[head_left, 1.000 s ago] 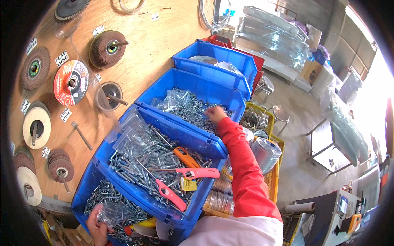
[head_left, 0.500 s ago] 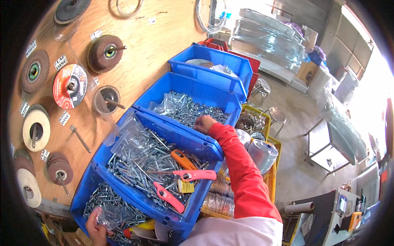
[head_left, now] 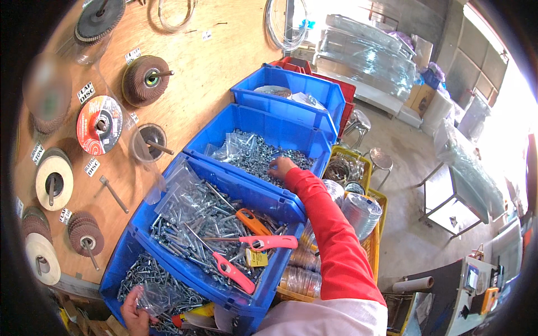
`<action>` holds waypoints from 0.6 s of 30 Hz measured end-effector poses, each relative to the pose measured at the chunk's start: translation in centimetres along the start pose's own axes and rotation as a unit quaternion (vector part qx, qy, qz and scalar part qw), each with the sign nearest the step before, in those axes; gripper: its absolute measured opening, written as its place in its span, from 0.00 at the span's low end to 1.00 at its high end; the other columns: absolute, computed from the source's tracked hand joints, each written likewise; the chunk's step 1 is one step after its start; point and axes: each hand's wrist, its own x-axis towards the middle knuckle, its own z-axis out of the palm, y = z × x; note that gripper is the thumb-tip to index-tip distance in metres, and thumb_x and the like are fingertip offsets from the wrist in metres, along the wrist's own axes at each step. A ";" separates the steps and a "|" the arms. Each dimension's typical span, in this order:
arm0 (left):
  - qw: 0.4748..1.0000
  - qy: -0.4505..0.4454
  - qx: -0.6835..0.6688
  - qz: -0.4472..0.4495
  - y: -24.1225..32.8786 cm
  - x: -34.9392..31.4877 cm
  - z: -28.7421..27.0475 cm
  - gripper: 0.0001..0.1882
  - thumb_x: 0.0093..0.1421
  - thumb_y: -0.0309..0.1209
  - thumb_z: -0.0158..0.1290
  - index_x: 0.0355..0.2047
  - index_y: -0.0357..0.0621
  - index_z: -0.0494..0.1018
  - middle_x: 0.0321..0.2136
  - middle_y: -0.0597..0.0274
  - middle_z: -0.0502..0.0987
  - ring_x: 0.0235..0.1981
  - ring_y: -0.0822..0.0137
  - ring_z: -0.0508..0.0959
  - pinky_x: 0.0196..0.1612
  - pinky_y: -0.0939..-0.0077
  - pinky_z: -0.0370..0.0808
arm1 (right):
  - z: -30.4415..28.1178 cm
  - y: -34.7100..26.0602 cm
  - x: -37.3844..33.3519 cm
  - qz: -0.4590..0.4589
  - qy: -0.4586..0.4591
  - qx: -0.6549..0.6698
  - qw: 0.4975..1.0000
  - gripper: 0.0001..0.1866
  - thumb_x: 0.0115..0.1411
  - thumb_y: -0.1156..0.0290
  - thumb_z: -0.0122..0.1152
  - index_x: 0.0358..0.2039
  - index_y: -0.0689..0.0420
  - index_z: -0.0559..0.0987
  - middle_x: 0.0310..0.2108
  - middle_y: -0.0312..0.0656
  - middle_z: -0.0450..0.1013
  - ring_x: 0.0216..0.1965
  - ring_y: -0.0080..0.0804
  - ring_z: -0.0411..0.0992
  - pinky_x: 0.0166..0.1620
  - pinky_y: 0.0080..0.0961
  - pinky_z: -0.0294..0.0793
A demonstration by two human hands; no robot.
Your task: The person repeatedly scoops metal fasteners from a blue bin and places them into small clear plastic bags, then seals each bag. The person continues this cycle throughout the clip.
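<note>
My left hand (head_left: 134, 312) is closed on the edge of a clear plastic bag (head_left: 158, 298). The bag lies over a heap of metal hooks (head_left: 147, 274) in the nearest blue bin. My right hand (head_left: 282, 167) reaches into a blue bin farther off, its curled fingers down among small metal fasteners (head_left: 255, 158). Anything between those fingertips is too small to make out. More clear bags (head_left: 238, 147) rest on that pile. Between my hands stands a bin of long bolts (head_left: 182, 232), with two pink lighters (head_left: 269, 242) and an orange one (head_left: 252, 222) on top.
Abrasive wheels (head_left: 144, 81) hang on pegs along the wooden board (head_left: 207, 67) at left. A far blue bin (head_left: 291, 89) holds round items. Yellow crates (head_left: 367, 246) with wire coils stand under my right forearm. Metal stools (head_left: 381, 159) and a wrapped table (head_left: 462, 190) are at right.
My right hand's fingers have spread slightly and shifted a little over the fasteners. My left hand still holds the plastic bag. The whole view has tilted slightly.
</note>
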 end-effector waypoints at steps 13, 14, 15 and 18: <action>1.000 -0.004 0.016 -0.013 1.8 -0.5 0.6 0.36 0.48 0.15 0.41 0.62 0.30 0.68 0.54 0.46 0.77 0.24 0.71 0.79 0.19 0.80 0.75 | -0.8 0.6 1.4 -0.042 0.078 0.221 0.971 0.17 0.60 0.58 0.67 0.41 0.57 0.87 0.35 0.48 0.84 0.36 0.34 0.80 0.44 0.36 0.79; 0.999 0.002 0.015 -0.044 2.3 -0.5 0.8 0.36 0.48 0.15 0.41 0.61 0.31 0.68 0.53 0.46 0.78 0.24 0.70 0.79 0.19 0.79 0.75 | -1.7 0.3 0.9 0.008 0.077 0.265 0.961 0.17 0.61 0.59 0.66 0.43 0.58 0.87 0.36 0.48 0.84 0.38 0.33 0.80 0.45 0.35 0.78; 0.999 -0.025 0.029 0.005 2.7 -0.3 1.1 0.34 0.50 0.15 0.42 0.61 0.32 0.69 0.48 0.50 0.79 0.22 0.70 0.78 0.20 0.78 0.75 | -2.8 -0.5 -0.1 0.026 0.146 0.251 0.956 0.15 0.63 0.61 0.63 0.42 0.59 0.87 0.38 0.48 0.84 0.41 0.34 0.80 0.48 0.34 0.77; 0.994 -0.050 0.074 0.058 3.3 -0.3 1.3 0.29 0.56 0.15 0.47 0.61 0.35 0.71 0.40 0.58 0.80 0.23 0.73 0.78 0.24 0.76 0.76 | -8.9 -5.7 -4.7 -0.032 0.255 0.164 0.952 0.11 0.66 0.66 0.62 0.41 0.58 0.87 0.38 0.42 0.84 0.39 0.29 0.79 0.47 0.30 0.77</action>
